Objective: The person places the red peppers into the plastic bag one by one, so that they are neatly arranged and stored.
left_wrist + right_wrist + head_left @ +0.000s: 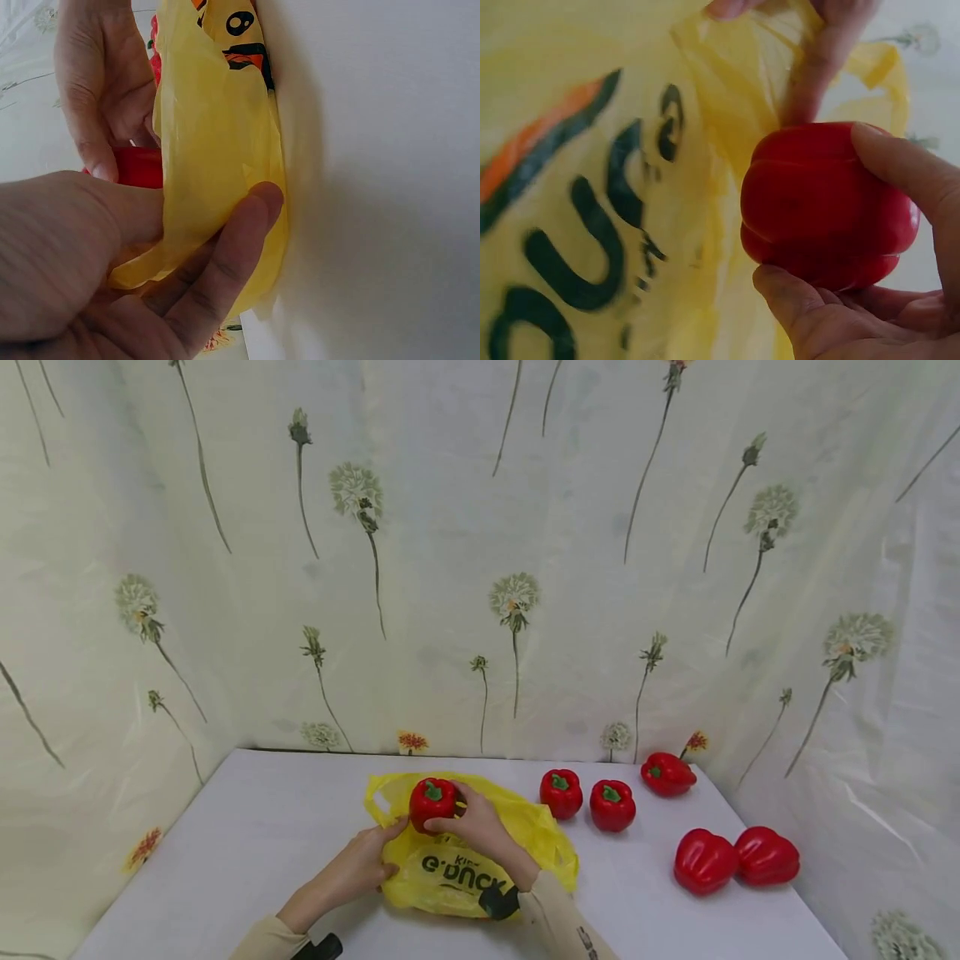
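A yellow plastic bag (450, 868) with dark printed lettering lies on the white table. My left hand (362, 860) pinches the bag's edge at its left side; in the left wrist view the plastic (214, 142) passes between the thumb and fingers. My right hand (480, 827) grips a red bell pepper (432, 804) with a green stem, above the bag's opening. In the right wrist view, thumb and fingers hold this pepper (825, 206) from opposite sides, close beside the yellow plastic. What lies inside the bag is hidden.
Right of the bag stand two red peppers, one (561, 793) beside another (612, 805). A further pepper (667, 774) lies near the back right corner. Two more, a left one (705, 862) and a right one (767, 856), touch near the right edge. A flowered curtain (435, 568) surrounds the table.
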Demonstrator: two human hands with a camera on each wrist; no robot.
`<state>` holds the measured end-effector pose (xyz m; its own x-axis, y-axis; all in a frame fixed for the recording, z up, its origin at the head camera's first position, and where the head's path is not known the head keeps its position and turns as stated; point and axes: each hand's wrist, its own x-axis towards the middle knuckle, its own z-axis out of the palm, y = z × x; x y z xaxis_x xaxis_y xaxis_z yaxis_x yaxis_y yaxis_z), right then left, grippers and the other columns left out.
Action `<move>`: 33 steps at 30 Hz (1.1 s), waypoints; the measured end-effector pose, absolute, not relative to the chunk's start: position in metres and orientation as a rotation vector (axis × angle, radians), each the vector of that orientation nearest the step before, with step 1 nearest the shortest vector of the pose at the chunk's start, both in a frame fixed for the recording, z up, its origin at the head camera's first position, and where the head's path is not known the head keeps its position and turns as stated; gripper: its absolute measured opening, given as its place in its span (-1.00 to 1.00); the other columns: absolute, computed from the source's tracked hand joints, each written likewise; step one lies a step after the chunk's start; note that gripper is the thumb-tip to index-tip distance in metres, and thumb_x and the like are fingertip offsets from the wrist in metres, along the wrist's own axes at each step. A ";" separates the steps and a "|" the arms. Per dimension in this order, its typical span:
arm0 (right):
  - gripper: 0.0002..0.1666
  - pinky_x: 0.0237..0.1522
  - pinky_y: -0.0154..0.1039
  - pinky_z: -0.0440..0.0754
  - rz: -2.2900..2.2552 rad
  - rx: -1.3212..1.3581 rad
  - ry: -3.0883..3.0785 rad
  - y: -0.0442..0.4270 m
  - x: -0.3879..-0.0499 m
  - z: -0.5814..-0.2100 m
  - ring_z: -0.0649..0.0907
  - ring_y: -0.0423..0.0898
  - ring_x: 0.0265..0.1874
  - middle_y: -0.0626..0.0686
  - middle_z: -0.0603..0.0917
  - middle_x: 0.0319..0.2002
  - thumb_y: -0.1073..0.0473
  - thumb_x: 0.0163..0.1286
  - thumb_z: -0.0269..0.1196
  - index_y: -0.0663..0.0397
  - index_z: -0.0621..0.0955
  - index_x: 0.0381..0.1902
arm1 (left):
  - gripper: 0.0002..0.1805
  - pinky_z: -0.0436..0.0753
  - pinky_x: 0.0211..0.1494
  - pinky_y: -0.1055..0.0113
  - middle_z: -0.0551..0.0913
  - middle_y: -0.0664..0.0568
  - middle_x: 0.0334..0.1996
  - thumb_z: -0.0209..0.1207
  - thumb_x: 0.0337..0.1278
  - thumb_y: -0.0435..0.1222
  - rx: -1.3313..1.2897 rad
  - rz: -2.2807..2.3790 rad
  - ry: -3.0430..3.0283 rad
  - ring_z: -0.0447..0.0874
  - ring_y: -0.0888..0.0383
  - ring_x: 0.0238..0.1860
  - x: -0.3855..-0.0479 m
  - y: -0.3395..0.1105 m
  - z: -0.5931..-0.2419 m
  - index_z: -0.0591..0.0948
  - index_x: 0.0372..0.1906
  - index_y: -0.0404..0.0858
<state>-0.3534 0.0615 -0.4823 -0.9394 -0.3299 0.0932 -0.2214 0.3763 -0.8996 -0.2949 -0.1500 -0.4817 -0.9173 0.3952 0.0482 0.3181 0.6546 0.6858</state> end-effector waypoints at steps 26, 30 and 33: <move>-0.11 0.18 0.03 0.53 -1.466 -0.512 2.491 0.062 -0.350 -0.487 0.55 0.07 0.16 0.17 0.53 0.23 -0.06 0.18 0.40 0.22 0.34 0.35 | -0.29 0.45 -0.60 0.41 0.39 -0.44 0.26 0.28 -0.06 -0.54 0.635 1.072 2.779 0.52 0.05 -0.30 -0.294 -0.151 -0.481 0.35 0.31 -0.52; -0.20 0.12 0.01 0.57 -1.424 -0.512 2.457 0.068 -0.349 -0.478 0.58 0.05 0.10 0.15 0.58 0.18 -0.05 0.19 0.39 0.20 0.42 0.30 | -0.28 0.47 -0.64 0.43 0.39 -0.48 0.25 0.26 -0.03 -0.53 0.622 1.074 2.766 0.46 0.19 -0.58 -0.295 -0.151 -0.481 0.33 0.33 -0.51; -0.28 0.06 -0.02 0.61 -1.405 -0.529 2.441 0.072 -0.347 -0.472 0.60 0.02 0.03 0.14 0.61 0.13 -0.02 0.20 0.38 0.19 0.47 0.25 | -0.27 0.49 -0.66 0.43 0.38 -0.50 0.24 0.26 -0.02 -0.53 0.601 1.084 2.748 0.45 0.22 -0.69 -0.295 -0.151 -0.481 0.31 0.34 -0.49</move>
